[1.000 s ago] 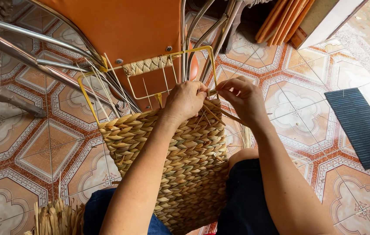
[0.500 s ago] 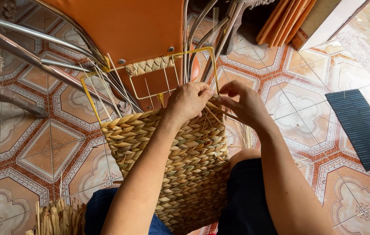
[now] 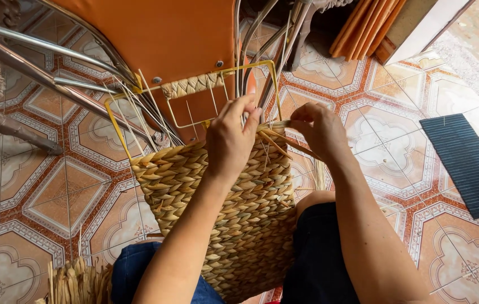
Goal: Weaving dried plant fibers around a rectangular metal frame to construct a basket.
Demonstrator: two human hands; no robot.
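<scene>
Hands at the top edge of a half-woven basket

The left hand (image 3: 231, 141) gripped the woven basket panel (image 3: 234, 219) across the lap; the right hand (image 3: 318, 128) pinched a straw strand (image 3: 276, 125) beside its yellow wire frame (image 3: 116, 126).

My left hand (image 3: 229, 141) presses on the top edge of the woven basket (image 3: 234, 225) in my lap. My right hand (image 3: 319, 128) pinches a straw strand (image 3: 284, 142) beside it. A yellow wire frame (image 3: 194, 95) rises above the weave, over patterned floor tiles (image 3: 42, 197).
</scene>
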